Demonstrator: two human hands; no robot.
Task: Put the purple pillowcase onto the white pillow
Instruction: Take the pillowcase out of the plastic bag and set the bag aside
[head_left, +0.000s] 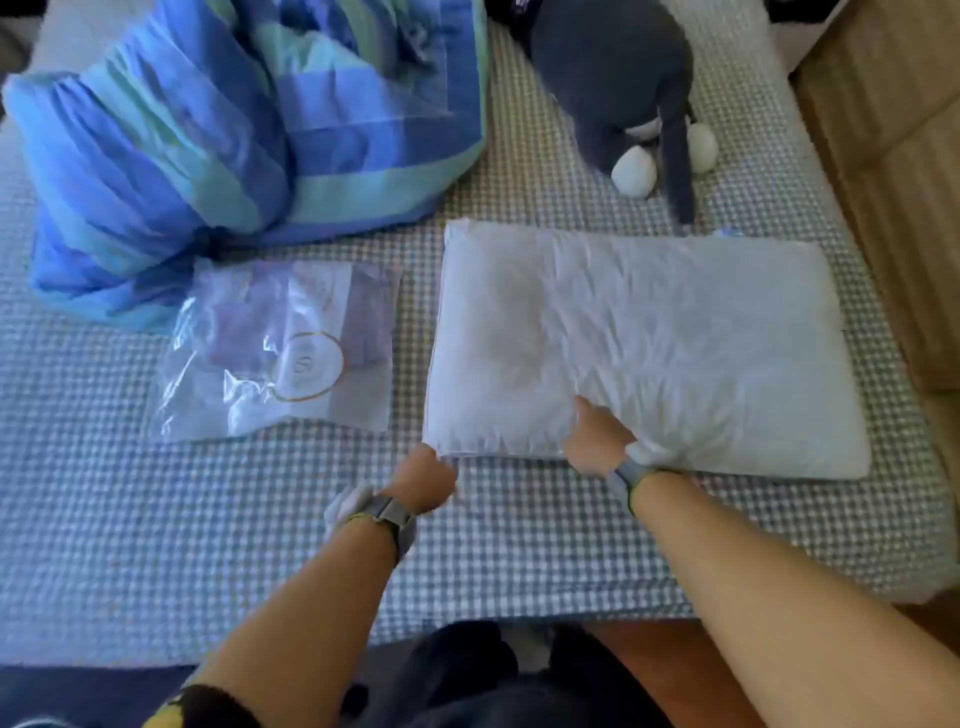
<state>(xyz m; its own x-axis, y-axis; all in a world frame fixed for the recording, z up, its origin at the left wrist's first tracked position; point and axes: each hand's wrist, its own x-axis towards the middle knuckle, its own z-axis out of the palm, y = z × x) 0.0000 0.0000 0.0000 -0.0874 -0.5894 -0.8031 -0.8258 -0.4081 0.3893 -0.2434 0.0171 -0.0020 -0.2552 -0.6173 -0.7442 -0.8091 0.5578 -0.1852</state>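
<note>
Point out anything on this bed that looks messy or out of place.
The blue striped duvet lies bunched in a heap at the far left instead of spread flat. The purple pillowcase sits in its crinkled plastic bag beside the white pillow. Nothing looks spilled or damaged.

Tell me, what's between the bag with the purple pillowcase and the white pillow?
Only a strip of checked bedcover separates bag and pillow, in the head view.

You have one white rectangular pillow (649, 348), one clear plastic packet holding folded purple fabric (280, 348), one blue-and-green striped duvet (218, 135), one grey-and-white plush toy (628, 93), two hands.
</note>
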